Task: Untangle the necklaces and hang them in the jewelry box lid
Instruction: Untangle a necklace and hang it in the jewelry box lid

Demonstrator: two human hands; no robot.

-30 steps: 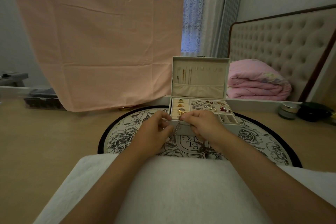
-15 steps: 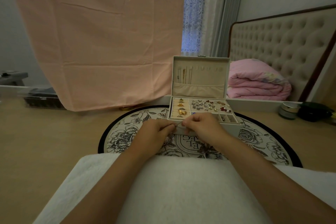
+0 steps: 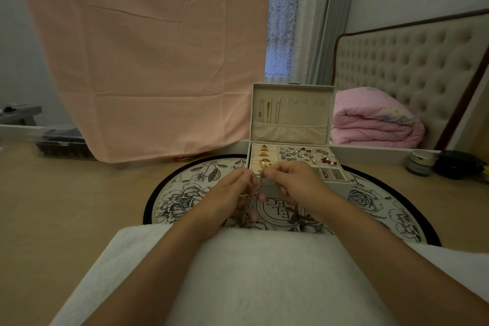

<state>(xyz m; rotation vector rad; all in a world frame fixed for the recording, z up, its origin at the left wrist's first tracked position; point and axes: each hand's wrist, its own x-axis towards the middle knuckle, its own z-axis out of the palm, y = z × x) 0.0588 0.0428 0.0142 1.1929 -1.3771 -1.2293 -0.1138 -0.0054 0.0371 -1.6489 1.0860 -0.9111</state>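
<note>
- Half a second ago both hands pinched a short, taut stretch of fine chain level between their fingertips. Now the fingertips meet slightly higher, and the chain [image 3: 248,204] drops from them in a loose, heavier-looking run.
- The left hand [image 3: 227,194] has turned its palm inward. Its thumb and forefinger pinch the top of the chain, and the hanging links lie against its lower fingers.
- The right hand [image 3: 296,184] is curled, knuckles up, and pinches the same spot from the other side, so the hands are together and both clamped on the chain.
- The chain is held in the air over the round mat [image 3: 185,193], just in front of the jewelry box [image 3: 341,188] and above the edge of the white towel [image 3: 264,272].
- My reading is that a length has been let fall to show where it crosses itself. The links near the left palm look bunched, so it is likely still knotted.
- The open lid [image 3: 304,116] stands upright behind, with a few hung necklaces [image 3: 268,111] at its left.
- The hooks [image 3: 304,101] to their right look free, so this chain is not yet hung.
</note>
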